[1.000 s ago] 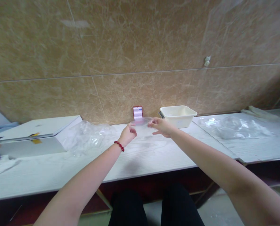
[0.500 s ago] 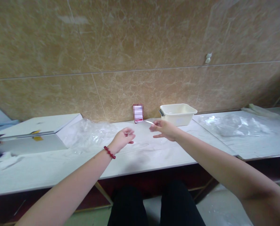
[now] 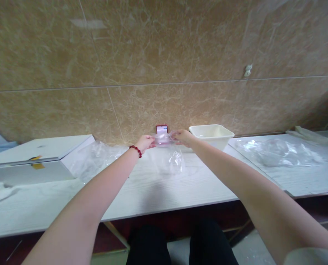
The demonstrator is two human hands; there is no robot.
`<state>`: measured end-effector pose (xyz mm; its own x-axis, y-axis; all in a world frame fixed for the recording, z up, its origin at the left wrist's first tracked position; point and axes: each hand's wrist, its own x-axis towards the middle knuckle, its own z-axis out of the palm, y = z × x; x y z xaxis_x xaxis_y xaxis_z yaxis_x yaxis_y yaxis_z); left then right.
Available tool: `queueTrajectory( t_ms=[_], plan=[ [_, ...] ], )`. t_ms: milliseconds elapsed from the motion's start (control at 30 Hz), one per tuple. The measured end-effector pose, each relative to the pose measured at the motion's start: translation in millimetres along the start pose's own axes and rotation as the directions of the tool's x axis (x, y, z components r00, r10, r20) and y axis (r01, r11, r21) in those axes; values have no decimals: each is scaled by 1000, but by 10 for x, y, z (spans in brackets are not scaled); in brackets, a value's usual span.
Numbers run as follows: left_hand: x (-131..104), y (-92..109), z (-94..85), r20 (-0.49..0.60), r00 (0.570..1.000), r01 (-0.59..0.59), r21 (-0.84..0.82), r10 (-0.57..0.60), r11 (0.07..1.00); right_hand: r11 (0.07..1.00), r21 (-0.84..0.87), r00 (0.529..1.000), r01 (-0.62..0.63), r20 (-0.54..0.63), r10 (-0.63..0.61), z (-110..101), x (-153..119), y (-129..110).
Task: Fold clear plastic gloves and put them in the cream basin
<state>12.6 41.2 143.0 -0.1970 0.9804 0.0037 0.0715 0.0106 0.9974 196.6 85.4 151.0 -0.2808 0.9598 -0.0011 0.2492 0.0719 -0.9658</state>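
A clear plastic bag (image 3: pixel 171 160) hangs between my hands above the white counter. My left hand (image 3: pixel 146 142), with a red bead bracelet at the wrist, pinches the bag's upper edge on the left. On the right, the fingers of my right hand (image 3: pixel 184 137) are closed on the same upper edge. Behind the bag, a phone (image 3: pixel 161 129) in a red case leans against the wall, its lower part seen through the film. Just beyond my right hand stands a cream plastic bin (image 3: pixel 213 132), partly covered by the forearm.
At the left of the counter (image 3: pixel 131 198) lies a white box (image 3: pixel 50 151) with yellow tabs. Crumpled clear plastic (image 3: pixel 95 160) sits beside it, and more plastic film (image 3: pixel 285 152) is spread on the right. A tiled wall (image 3: pixel 142 103) rises behind.
My hands have moved forward and closed on the upper edge of the clear bag, which now hangs between them. The thin white piece seen at my right fingers no longer shows.
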Motion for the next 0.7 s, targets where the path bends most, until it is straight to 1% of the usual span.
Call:
queueTrajectory(
  t_ms=[67, 133, 233, 300, 367, 400, 433, 467, 500, 567, 633, 700],
  plan=[
    [202, 68, 14, -39, 997, -61, 3, 61, 998, 996, -23, 993, 86, -78, -87, 18, 209, -43],
    [335, 152, 5, -64, 989, -133, 12, 133, 991, 982, -30, 973, 186, -134, -189, 7, 352, -101],
    [415, 253, -44, -91, 965, -242, 48, 245, 969, 934, -65, 917, 352, -176, -358, -43, 434, -169],
    [404, 282, -88, -105, 921, -357, 151, 374, 922, 873, -126, 852, 471, -192, -487, -81, 414, -182],
    [354, 277, -132, -94, 853, -470, 291, 514, 833, 795, -187, 769, 577, -204, -606, -115, 346, -165],
    [315, 262, -150, -77, 821, -510, 348, 566, 787, 760, -207, 733, 616, -204, -649, -130, 297, -145],
    [269, 236, -165, -58, 799, -536, 380, 598, 754, 736, -219, 710, 640, -197, -676, -142, 240, -117],
    [217, 200, -177, -34, 785, -558, 393, 618, 731, 725, -231, 703, 649, -182, -688, -152, 178, -81],
    [161, 151, -187, -7, 775, -579, 392, 631, 715, 723, -243, 708, 647, -162, -688, -158, 113, -35],
    [42, 17, -203, 53, 764, -612, 374, 643, 696, 735, -273, 735, 621, -121, -667, -159, -16, 88],
    [-78, -160, -221, 106, 760, -626, 386, 642, 678, 738, -293, 754, 607, -82, -652, -140, -131, 250],
    [-193, -360, -239, 146, 760, -619, 463, 634, 635, 724, -315, 758, 614, -23, -652, -108, -231, 441]
  ],
)
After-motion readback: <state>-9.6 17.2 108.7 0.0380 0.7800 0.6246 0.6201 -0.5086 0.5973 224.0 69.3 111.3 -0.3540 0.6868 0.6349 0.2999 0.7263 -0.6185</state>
